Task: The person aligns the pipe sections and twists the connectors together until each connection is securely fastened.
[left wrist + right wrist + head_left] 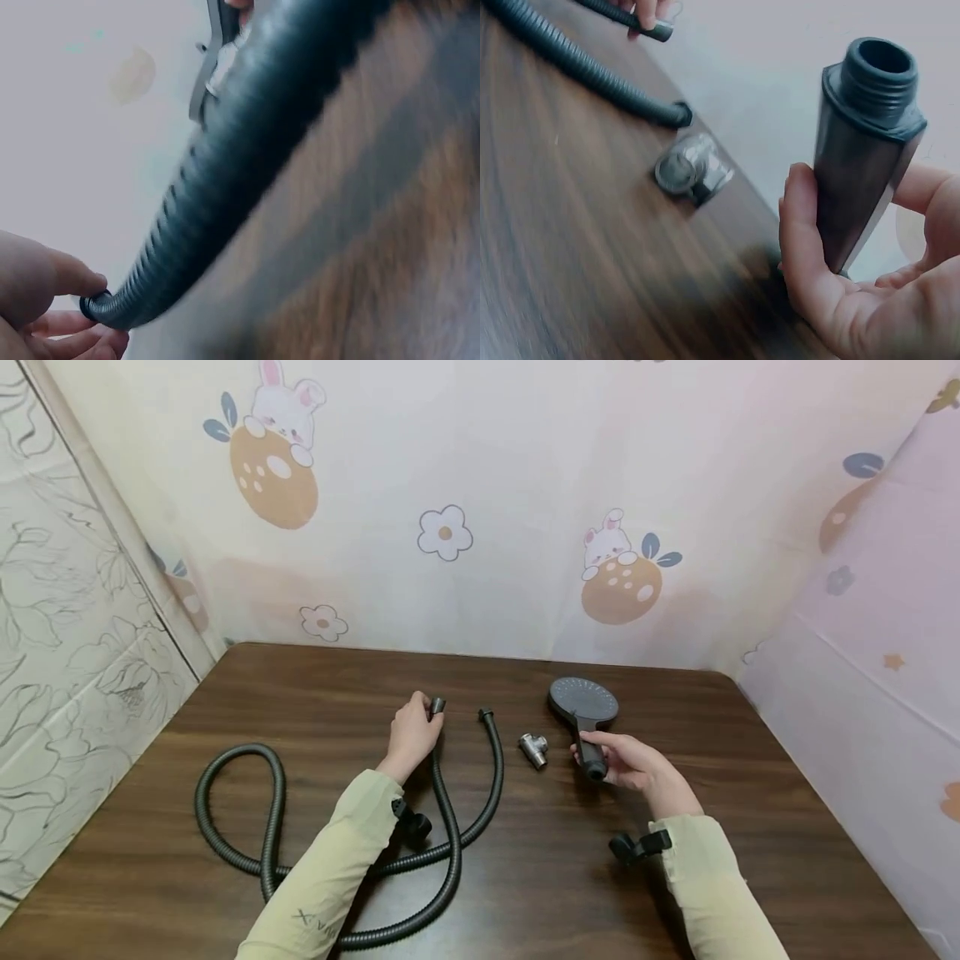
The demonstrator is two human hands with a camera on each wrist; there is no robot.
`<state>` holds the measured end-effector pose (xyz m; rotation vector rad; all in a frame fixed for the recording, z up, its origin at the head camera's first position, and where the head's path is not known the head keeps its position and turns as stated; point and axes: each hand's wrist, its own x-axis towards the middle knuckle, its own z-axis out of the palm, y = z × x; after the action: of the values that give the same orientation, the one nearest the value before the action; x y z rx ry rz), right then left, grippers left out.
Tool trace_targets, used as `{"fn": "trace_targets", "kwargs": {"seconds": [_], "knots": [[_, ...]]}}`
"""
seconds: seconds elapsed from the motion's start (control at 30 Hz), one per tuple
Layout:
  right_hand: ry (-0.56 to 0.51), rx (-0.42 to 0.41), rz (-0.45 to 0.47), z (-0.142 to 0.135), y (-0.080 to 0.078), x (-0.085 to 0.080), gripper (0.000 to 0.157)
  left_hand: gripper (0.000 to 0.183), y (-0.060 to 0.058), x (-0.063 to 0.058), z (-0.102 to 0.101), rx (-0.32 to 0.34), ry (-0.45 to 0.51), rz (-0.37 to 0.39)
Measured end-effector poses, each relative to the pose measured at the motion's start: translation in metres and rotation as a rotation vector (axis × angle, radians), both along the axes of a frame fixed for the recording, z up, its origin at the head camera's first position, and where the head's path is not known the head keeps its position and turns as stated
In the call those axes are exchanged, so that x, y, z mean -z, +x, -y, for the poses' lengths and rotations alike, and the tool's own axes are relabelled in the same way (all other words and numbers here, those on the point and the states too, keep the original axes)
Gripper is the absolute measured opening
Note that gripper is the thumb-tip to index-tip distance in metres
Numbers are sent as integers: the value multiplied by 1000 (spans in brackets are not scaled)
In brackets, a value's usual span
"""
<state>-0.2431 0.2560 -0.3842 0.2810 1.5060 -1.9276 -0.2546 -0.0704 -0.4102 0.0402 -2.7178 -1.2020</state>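
Note:
My left hand [412, 735] pinches a black ribbed shower hose [447, 814] just below one end fitting, thumb and fingers round it in the left wrist view. The hose's other end [486, 714] lies on the table to the right of that hand. My right hand [630, 762] grips a dark grey shower head [584, 700] by its handle, spray face up. In the right wrist view the handle's threaded open end [881, 75] points up past the fingers. Between the hands lies a chrome T-shaped connector [534, 749].
The brown wooden table [750, 827] runs back to a wall [510, 585] hung with rabbit-patterned cloth. A long loop of the hose [240, 750] spreads over the left side, partly hidden under the left sleeve [330, 868]. Each wrist wears a small black camera mount.

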Motion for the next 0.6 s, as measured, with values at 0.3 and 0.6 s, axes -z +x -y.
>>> {"fn": "trace_targets", "kwargs": {"seconds": [0.3,0.6], "knots": [[-274,120,106,7,2,-2,66,22,6,-6,-9,85,324,49],[-392,220,169,20,2,-1,67,27,7,-8,-10,215,660,195]]}}
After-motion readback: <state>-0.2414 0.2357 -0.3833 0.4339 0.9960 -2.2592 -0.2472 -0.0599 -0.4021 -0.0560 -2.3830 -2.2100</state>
